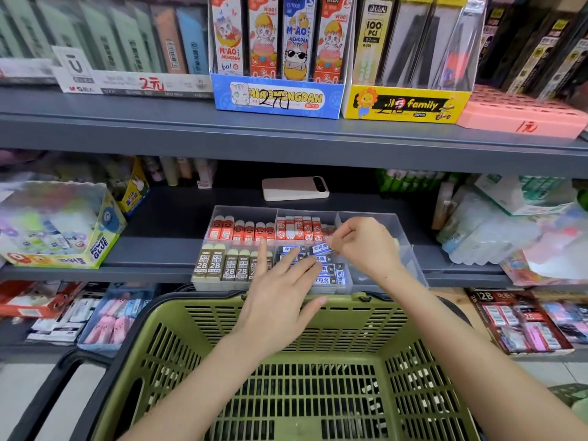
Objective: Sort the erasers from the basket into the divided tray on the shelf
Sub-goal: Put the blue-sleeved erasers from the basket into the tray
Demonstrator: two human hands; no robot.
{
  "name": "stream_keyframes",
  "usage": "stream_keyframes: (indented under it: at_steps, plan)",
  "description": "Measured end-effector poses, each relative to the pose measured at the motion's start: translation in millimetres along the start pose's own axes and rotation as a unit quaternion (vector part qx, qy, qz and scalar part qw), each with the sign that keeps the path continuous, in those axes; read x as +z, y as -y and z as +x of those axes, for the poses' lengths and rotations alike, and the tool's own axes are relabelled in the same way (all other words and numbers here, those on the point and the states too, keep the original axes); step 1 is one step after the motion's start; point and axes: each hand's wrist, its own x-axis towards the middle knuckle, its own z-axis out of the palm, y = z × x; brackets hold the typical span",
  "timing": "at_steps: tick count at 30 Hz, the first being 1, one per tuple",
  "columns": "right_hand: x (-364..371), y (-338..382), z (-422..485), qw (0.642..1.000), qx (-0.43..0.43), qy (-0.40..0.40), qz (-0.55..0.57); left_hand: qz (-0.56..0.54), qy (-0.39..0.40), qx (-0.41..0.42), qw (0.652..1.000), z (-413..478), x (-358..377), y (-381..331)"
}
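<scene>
A clear divided tray point(410, 246) stands on the middle shelf. Its compartments hold red erasers point(241, 232), red-and-white erasers point(297, 229), brown 2B erasers point(222, 265) and blue erasers point(331, 275). My right hand point(366, 246) hovers over the tray and pinches one blue eraser point(321, 248) above the blue compartment. My left hand point(280, 294) lies flat with straight fingers, touching the blue and brown erasers. The green basket point(222, 319) sits below the shelf in front of me, and no erasers show on its visible floor.
A pink phone-like slab point(294, 188) lies behind the tray. A glue display box point(60, 227) stands to the left, and clear packets point(496, 230) to the right. Boxed stationery point(276, 55) fills the upper shelf. More eraser boxes point(521, 319) sit on the lower shelf.
</scene>
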Motion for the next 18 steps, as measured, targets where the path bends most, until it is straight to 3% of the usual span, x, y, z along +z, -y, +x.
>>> stream_keyframes:
  at_steps: [9,14,18]
  plan:
    - [16,-9,0,0.980,-0.093,-0.090,-0.150,-0.001,-0.002,0.007,1.000,-2,2,2]
    - [-2,-16,1,0.978,-0.138,-0.071,-0.141,-0.013,-0.006,0.003,1.000,-3,2,3]
    - [-11,-24,-6,0.958,-0.181,-0.015,-0.221,-0.008,-0.012,0.004,1.000,-3,2,2]
